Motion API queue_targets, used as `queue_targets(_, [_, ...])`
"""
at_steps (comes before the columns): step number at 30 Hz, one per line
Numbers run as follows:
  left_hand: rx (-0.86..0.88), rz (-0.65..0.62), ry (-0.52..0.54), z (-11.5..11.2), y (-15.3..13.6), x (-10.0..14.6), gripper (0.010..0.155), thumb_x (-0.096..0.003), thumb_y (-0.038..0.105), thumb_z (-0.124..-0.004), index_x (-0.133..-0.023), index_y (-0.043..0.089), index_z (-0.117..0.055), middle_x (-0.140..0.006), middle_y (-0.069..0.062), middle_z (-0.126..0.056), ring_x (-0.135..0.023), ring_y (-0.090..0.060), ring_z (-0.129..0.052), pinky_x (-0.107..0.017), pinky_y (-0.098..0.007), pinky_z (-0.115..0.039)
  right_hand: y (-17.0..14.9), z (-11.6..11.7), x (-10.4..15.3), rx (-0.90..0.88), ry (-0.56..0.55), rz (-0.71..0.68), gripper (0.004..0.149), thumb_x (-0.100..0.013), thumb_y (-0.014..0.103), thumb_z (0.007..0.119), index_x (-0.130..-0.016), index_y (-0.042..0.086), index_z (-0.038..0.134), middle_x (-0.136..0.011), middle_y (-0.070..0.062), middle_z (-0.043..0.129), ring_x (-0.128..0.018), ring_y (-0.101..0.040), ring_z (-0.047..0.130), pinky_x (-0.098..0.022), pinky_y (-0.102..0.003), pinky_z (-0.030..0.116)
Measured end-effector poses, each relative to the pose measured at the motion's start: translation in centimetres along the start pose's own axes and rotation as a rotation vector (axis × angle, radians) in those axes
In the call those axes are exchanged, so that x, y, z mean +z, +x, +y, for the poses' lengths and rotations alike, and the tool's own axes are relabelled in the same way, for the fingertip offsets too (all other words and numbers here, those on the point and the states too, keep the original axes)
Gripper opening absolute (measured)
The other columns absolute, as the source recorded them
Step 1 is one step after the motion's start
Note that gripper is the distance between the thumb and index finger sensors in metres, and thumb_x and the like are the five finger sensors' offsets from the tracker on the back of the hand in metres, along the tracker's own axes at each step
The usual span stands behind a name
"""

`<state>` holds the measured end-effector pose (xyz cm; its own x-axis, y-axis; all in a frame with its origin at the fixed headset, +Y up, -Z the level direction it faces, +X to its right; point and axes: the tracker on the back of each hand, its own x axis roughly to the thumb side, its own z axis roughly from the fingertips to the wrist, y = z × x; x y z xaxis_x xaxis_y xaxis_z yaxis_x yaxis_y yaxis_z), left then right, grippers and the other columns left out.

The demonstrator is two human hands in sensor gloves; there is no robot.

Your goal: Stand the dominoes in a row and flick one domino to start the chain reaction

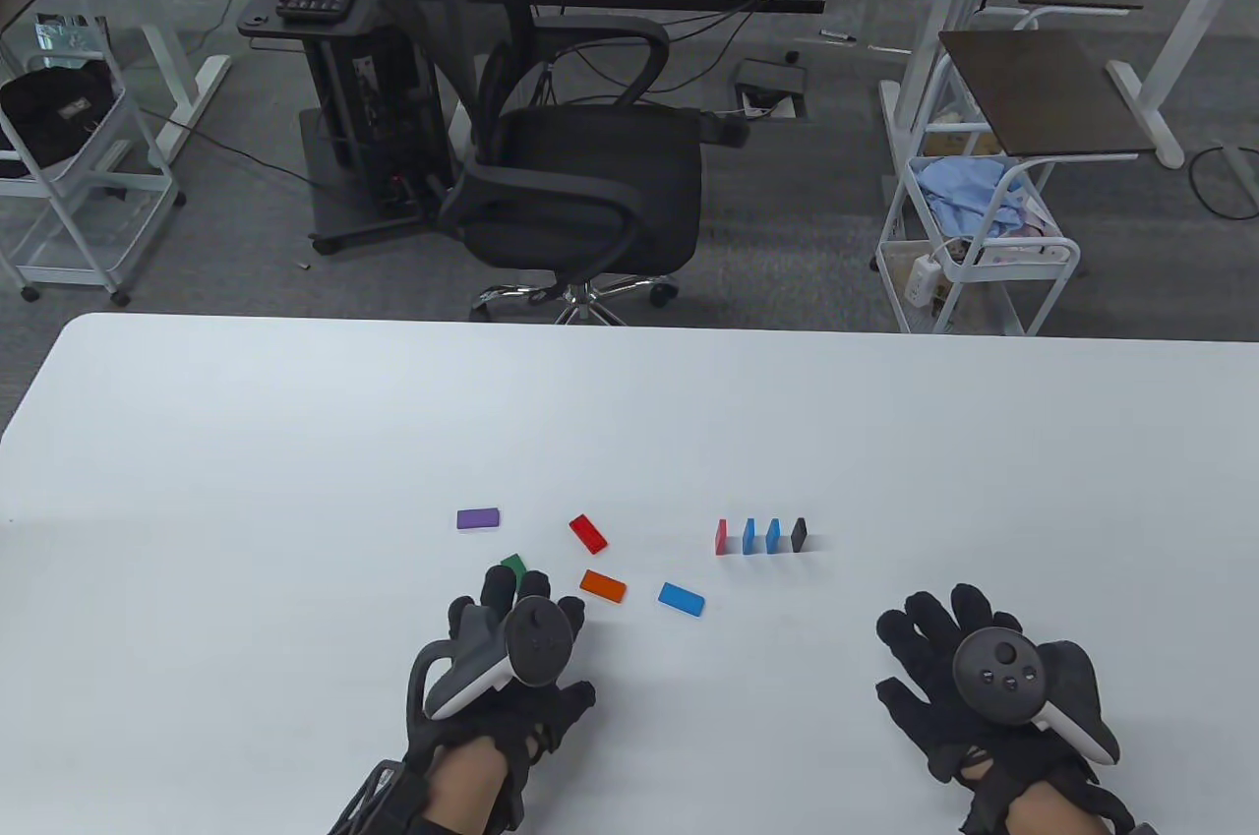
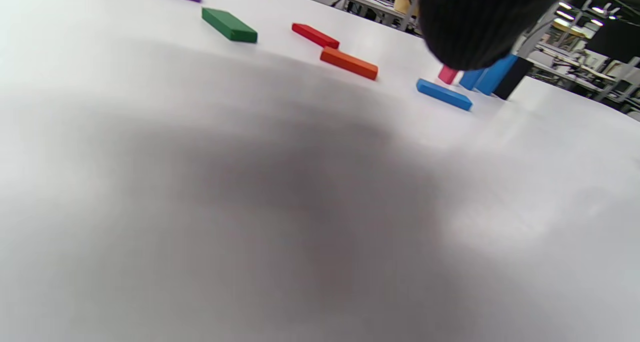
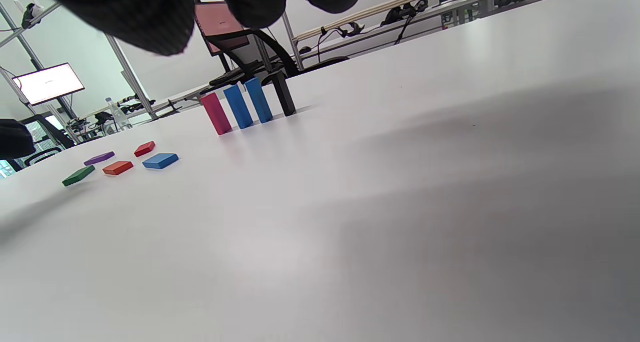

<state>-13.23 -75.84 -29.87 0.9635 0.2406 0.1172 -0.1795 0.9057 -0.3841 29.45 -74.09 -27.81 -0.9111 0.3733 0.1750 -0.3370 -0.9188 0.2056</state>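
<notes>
- Fingers (image 1: 497, 584) of the left hand (image 1: 502, 668) reach forward, fairly straight and loosely spread, their tips over the near end of the green domino (image 1: 512, 565); no view shows a pinch, so it holds nothing. The right hand (image 1: 984, 678) lies relaxed and spread on the white table (image 1: 246, 442), well apart from every piece, also holding nothing.
- Four dominoes stand in a close row: pink-red (image 1: 721, 537), blue (image 1: 749, 536), a second blue (image 1: 773, 535), black (image 1: 799, 534).
- Five lie flat to the row's left: purple (image 1: 478, 518), red (image 1: 588, 532), orange (image 1: 603, 586), the flat blue one (image 1: 681, 598), and the green one.
- My judgement: roughly half the pieces are up, and the flick is far off.
- Risk: a piece brought in from the left must land just beside the pink-red one; a brushing finger or a tilted release there would topple the whole row early.
- Risk: uneven spacing could stall the chain.
- Containers: none on the table; a wire trolley (image 1: 969, 255) beyond it holds blue cloth.
</notes>
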Motion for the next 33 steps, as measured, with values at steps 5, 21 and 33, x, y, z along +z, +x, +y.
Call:
queue_targets(5, [-0.043,0.009,-0.001,1.2,0.6,-0.4,0.082,-0.0445,0.052,-0.079,-0.106,0.029,-0.03,-0.114,-0.007,-0.002,-0.1,-0.037,0.011,-0.068,-0.068,-0.003,-0.1,-0.4,0.2,-0.017,-0.005,0.001,0.062,-0.054,0.051,0.07,-0.104,0.028,0.044,-0.117,-0.012,0.029,-0.101,-0.047,0.002,-0.07,-0.068,0.004])
queue_targets(21, [-0.163,-0.084,0.003,2.9,7.1,-6.3,0.078,-0.043,0.044,-0.087,-0.104,0.029,-0.041,-0.117,-0.007,-0.025,-0.105,-0.038,-0.002,-0.069,-0.069,-0.007,-0.5,-0.4,0.1,-0.051,0.013,0.01,0.061,-0.054,0.051,0.07,-0.104,0.027,0.045,-0.117,-0.013,0.029,-0.101,-0.047,0.002,-0.07,-0.068,0.005])
queue_targets(33, [-0.264,-0.148,-0.017,0.9,10.7,-10.1,0.068,-0.0437,0.036,-0.09,-0.101,0.031,-0.053,-0.115,0.001,-0.05,-0.109,-0.035,-0.017,-0.07,-0.069,-0.01,-0.8,-0.5,0.2,-0.07,0.01,0.013,0.061,-0.054,0.051,0.07,-0.104,0.027,0.045,-0.117,-0.013,0.03,-0.101,-0.048,0.002,-0.07,-0.068,0.005])
